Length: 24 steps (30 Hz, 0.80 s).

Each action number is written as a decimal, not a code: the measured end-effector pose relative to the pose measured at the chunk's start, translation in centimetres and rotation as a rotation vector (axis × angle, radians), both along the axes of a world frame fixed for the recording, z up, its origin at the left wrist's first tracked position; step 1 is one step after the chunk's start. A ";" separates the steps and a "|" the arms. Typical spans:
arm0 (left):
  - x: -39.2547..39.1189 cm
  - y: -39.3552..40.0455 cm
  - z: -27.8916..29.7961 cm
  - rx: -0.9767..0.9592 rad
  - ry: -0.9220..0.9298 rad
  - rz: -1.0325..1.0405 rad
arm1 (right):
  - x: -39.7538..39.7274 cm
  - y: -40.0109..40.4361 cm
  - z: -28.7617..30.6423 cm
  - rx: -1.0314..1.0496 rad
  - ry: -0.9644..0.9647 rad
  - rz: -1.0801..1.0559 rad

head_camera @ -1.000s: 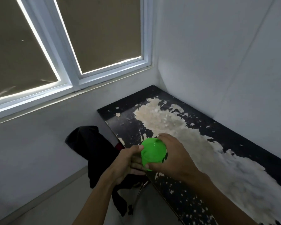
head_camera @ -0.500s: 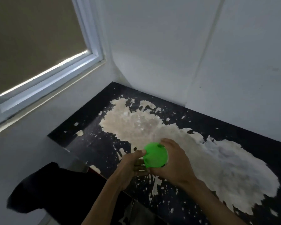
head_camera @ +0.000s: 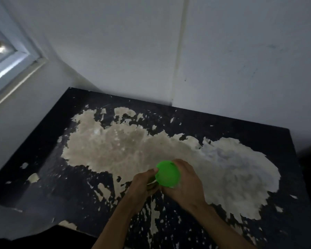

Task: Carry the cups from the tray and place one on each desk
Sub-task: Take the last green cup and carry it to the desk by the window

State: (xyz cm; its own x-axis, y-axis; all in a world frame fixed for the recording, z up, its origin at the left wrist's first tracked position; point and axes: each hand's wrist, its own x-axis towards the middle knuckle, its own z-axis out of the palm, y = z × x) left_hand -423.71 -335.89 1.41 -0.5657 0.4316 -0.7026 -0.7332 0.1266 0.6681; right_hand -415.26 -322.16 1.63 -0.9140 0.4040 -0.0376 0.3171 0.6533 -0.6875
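Observation:
A bright green cup (head_camera: 167,174) is held over the desk (head_camera: 48,175), its round end turned towards the camera. My right hand (head_camera: 186,186) wraps around its right side. My left hand (head_camera: 144,184) grips from the left, fingers closed at the cup's lower left, where a second pale rim seems to show; I cannot tell if it is another cup. The desk is black with a large worn patch of bare pale wood across its middle. The tray is not in view.
The desk stands in a corner against white walls (head_camera: 223,51). A window frame (head_camera: 13,58) is at the upper left. Something dark (head_camera: 43,238) sits below the desk's near left edge.
The view has swung right and forward, so the desk now fills the frame and the window has slid off left. Both hands kept hold of the green cup and now hang over the desk's middle.

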 end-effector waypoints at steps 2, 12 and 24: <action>-0.6 0.5 -0.7 -0.005 0.000 -0.044 | -0.4 0.1 -0.7 -0.038 0.002 -0.040; -4.1 1.8 -4.0 -0.094 -0.034 -0.218 | -1.7 0.4 -4.1 -0.153 -0.013 -0.166; -4.6 2.5 -4.0 -0.120 0.006 -0.339 | -1.6 0.9 -4.6 -0.178 0.044 -0.186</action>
